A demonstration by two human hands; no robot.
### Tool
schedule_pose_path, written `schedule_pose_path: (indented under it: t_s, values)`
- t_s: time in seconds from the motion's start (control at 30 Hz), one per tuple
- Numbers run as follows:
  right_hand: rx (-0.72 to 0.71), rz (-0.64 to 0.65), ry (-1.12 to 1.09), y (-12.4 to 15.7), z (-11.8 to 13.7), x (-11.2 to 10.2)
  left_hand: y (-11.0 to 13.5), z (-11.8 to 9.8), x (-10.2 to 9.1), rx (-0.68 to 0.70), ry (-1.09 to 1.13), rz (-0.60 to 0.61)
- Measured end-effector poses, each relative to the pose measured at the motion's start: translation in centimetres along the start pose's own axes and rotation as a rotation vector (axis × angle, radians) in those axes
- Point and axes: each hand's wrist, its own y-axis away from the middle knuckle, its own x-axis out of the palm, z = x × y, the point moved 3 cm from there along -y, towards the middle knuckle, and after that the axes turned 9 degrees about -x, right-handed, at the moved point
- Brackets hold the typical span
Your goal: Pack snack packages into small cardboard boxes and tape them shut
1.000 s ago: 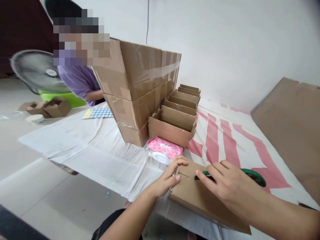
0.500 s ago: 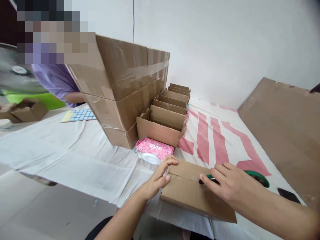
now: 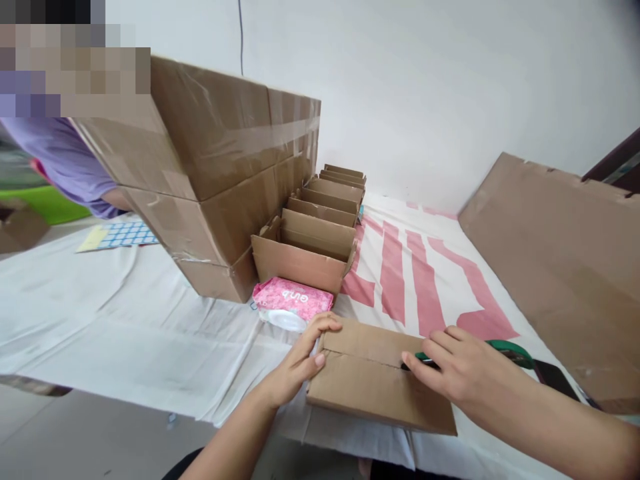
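A closed cardboard box lies flat at the table's near edge, a seam running along its top. My left hand grips the box's left end, fingers over the far edge and thumb on the top. Green-handled scissors are in my right hand, closed around them near the blades. Their dark tip touches the seam around the middle of the box, and the handle loop sticks out behind my hand. My palm hides the middle of the scissors.
Beyond the box lies a pink wipes pack, with a row of open cardboard boxes behind it. Taped cartons stand stacked at left, a person in a purple sleeve behind them. A dark phone and large cardboard panel are at right.
The scissors' tip has slid a little to the right along the box's seam with my right hand. My left hand keeps its hold. The whole view has shifted slightly.
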Motion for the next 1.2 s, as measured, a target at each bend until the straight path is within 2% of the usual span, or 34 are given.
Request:
schedule_pose_path:
  t_s: [0.23, 0.57, 0.67, 0.73, 0.83, 0.9, 0.97, 1.1, 1.2]
  values:
    - [0.017, 0.024, 0.018, 1.0, 0.0, 0.0, 0.0, 0.3, 0.0, -0.009, -0.019, 0.007]
    - [0.043, 0.137, 0.045, 3.0, 0.2, 0.4, 0.3, 0.4, 0.0, -0.022, -0.028, 0.001]
    - [0.112, 0.12, -0.061, 4.5, -0.5, 0.5, 0.3, 0.4, 0.0, -0.017, -0.019, -0.007]
    - [0.223, 0.136, -0.221, 6.0, -1.2, 1.0, 0.2, 0.3, 0.0, -0.004, -0.014, -0.01]
    - [0.476, 0.127, -0.489, 8.8, -2.1, 3.2, 0.0, 0.4, 0.0, 0.017, -0.02, -0.017]
    - [0.626, 0.108, -0.629, 10.6, -2.0, 5.6, 0.0, 0.5, 0.1, 0.026, -0.017, -0.021]
    - [0.699, 0.129, -0.728, 11.8, -1.0, 8.4, 0.0, 0.7, 0.1, 0.032, -0.008, -0.023]
    - [0.624, 0.207, -0.762, 12.6, 1.8, 12.6, 0.0, 0.9, 0.2, 0.034, -0.008, -0.037]
    - [0.55, 0.156, -0.715, 12.4, 2.3, 13.2, 0.1, 0.9, 0.2, 0.037, -0.005, -0.041]
